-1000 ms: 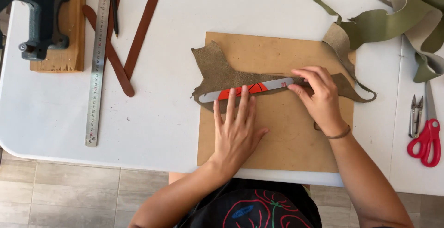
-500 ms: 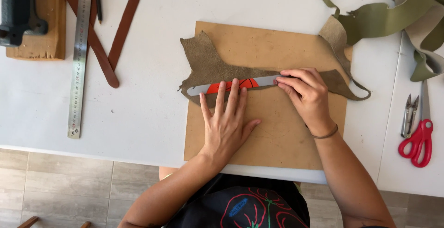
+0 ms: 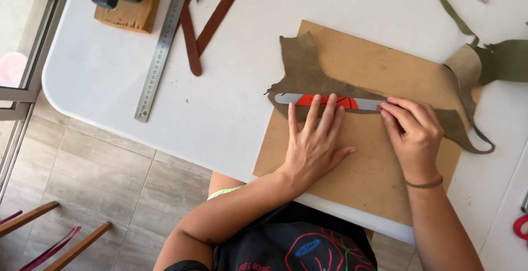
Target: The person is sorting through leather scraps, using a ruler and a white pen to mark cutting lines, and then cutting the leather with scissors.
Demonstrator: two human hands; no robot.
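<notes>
Left hand (image 3: 314, 144) flat on ruler (image 3: 329, 101) over leather (image 3: 308, 73).

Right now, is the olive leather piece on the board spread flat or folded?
Spread flat: the leather piece lies open on the brown board, pinned under a short ruler by the left hand.

steel ruler (image 3: 160, 49) | brown leather straps (image 3: 190, 34) | wooden block (image 3: 133, 8) | red scissors (image 3: 521, 226)

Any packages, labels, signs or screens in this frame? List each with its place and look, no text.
No packages, signs or screens.
Steel ruler: upper left of the white table, long silver strip with printed graduations.
Short ruler: on the olive leather piece under the left hand's fingers, beside the right hand; silver with an orange-red printed patch.
</notes>
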